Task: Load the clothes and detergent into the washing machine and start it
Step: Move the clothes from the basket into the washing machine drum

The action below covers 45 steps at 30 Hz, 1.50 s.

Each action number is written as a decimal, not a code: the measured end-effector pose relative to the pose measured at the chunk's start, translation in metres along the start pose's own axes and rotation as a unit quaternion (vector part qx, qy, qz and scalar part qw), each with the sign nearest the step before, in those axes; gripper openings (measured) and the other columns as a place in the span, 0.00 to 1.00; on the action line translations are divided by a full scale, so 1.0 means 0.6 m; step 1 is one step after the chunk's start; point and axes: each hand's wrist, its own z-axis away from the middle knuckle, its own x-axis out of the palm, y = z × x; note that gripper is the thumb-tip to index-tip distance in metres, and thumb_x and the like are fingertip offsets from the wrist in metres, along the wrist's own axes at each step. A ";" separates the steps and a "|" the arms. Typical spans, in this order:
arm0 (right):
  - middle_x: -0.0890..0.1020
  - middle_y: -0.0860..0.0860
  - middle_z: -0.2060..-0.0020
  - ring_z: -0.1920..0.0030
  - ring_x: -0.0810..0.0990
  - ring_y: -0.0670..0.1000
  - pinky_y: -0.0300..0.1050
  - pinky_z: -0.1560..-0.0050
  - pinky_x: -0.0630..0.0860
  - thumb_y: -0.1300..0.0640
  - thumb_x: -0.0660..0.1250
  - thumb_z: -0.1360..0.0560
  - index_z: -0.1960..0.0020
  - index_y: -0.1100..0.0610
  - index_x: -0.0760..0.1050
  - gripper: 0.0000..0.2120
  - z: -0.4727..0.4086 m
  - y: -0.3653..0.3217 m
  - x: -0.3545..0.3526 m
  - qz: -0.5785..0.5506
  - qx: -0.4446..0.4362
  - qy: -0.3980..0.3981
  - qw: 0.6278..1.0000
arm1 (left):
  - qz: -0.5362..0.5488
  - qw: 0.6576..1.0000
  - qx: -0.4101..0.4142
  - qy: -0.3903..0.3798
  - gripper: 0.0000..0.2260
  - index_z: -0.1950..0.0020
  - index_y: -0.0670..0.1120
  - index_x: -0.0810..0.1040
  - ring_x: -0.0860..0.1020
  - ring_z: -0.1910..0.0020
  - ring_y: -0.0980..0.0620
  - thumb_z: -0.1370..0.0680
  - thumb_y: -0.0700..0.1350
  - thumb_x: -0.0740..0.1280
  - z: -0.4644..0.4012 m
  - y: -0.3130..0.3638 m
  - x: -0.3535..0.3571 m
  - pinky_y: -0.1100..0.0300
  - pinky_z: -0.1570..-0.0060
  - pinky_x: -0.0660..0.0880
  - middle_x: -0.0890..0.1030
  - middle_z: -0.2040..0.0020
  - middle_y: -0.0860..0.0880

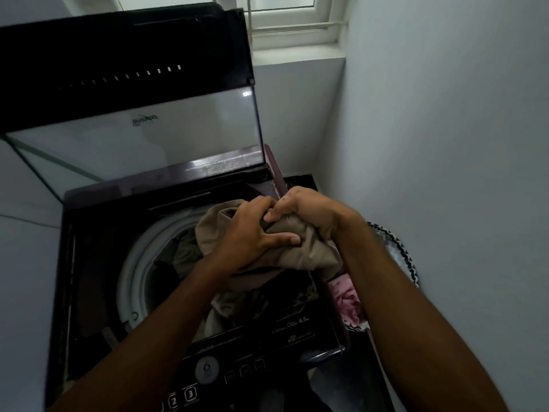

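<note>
A dark top-loading washing machine (98,251) stands before me with its glass lid (133,135) raised. Its white drum rim (133,272) shows, with darker clothes (184,251) lying inside. Above the drum's right side I hold a bunched beige garment (309,251). My left hand (252,233) grips it from the left, thumb across the fabric. My right hand (312,209) grips its top from the right. More patterned cloth (252,304) hangs under the beige bundle. No detergent is in view.
A laundry basket (407,257) with a black-and-white patterned rim stands to the right of the machine, holding pink cloth (347,298). The control panel (208,370) with buttons runs along the near edge. Walls close in left and right; a window (291,16) is behind.
</note>
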 end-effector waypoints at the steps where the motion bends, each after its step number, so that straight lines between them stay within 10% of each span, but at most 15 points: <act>1: 0.83 0.59 0.66 0.66 0.79 0.55 0.45 0.61 0.76 0.66 0.73 0.34 0.61 0.64 0.84 0.03 -0.004 -0.013 0.011 -0.008 -0.006 -0.008 1.000 | 0.007 1.000 -0.005 0.017 0.29 0.56 0.48 0.72 0.71 0.59 0.51 0.38 0.73 0.70 0.005 0.002 -0.016 0.54 0.59 0.68 0.73 0.60 0.53; 7: 0.83 0.57 0.66 0.65 0.80 0.53 0.46 0.58 0.77 0.66 0.71 0.32 0.66 0.60 0.83 0.05 -0.040 -0.068 0.106 -0.025 -0.028 -0.073 0.997 | 0.002 0.996 -0.071 0.060 0.24 0.55 0.51 0.73 0.72 0.58 0.53 0.38 0.64 0.77 0.054 -0.012 -0.116 0.71 0.61 0.65 0.73 0.60 0.56; 16: 0.82 0.57 0.62 0.61 0.80 0.53 0.44 0.54 0.77 0.64 0.71 0.31 0.59 0.63 0.82 0.03 -0.097 -0.065 0.240 -0.039 -0.024 -0.090 0.995 | -0.008 0.989 -0.107 0.103 0.29 0.55 0.51 0.71 0.72 0.55 0.51 0.41 0.73 0.68 0.126 -0.114 -0.187 0.59 0.58 0.64 0.72 0.59 0.55; 25: 0.82 0.48 0.59 0.62 0.78 0.40 0.36 0.59 0.74 0.57 0.66 0.20 0.51 0.53 0.81 0.06 -0.177 0.070 0.294 0.162 -0.074 -0.037 0.983 | -0.046 0.983 -0.177 -0.019 0.39 0.29 0.47 0.71 0.69 0.31 0.53 0.37 0.60 0.71 0.182 -0.237 -0.152 0.63 0.31 0.63 0.72 0.30 0.50; 29: 0.85 0.53 0.56 0.54 0.83 0.51 0.50 0.53 0.79 0.54 0.65 0.22 0.54 0.55 0.83 0.09 -0.204 0.136 0.301 0.251 -0.027 -0.011 0.967 | -0.049 0.970 -0.229 -0.065 0.35 0.26 0.49 0.70 0.68 0.26 0.47 0.34 0.54 0.68 0.187 -0.258 -0.111 0.50 0.28 0.66 0.70 0.26 0.48; 35: 0.84 0.59 0.48 0.53 0.80 0.53 0.43 0.52 0.75 0.58 0.67 0.24 0.43 0.62 0.82 0.13 -0.176 0.140 0.282 0.404 0.037 -0.094 0.909 | -0.114 0.921 -0.267 -0.260 0.37 0.20 0.55 0.55 0.56 0.22 0.37 0.24 0.58 0.68 0.191 -0.268 -0.051 0.44 0.25 0.59 0.55 0.20 0.42; 40: 0.85 0.58 0.51 0.49 0.82 0.57 0.49 0.48 0.79 0.63 0.68 0.30 0.45 0.59 0.83 0.14 -0.146 0.116 0.216 0.401 -0.066 0.041 0.913 | -0.008 0.973 -0.223 -0.058 0.28 0.25 0.51 0.66 0.63 0.25 0.48 0.24 0.47 0.71 0.158 -0.223 -0.036 0.54 0.27 0.62 0.66 0.25 0.47; 45: 0.69 0.56 0.32 0.31 0.63 0.59 0.57 0.35 0.64 0.43 0.71 0.30 0.29 0.51 0.69 0.33 -0.101 0.121 0.120 0.539 -0.092 0.249 0.799 | -0.013 0.994 -0.108 0.004 0.22 0.29 0.46 0.73 0.70 0.30 0.48 0.22 0.49 0.70 0.078 -0.148 -0.003 0.55 0.28 0.64 0.73 0.31 0.46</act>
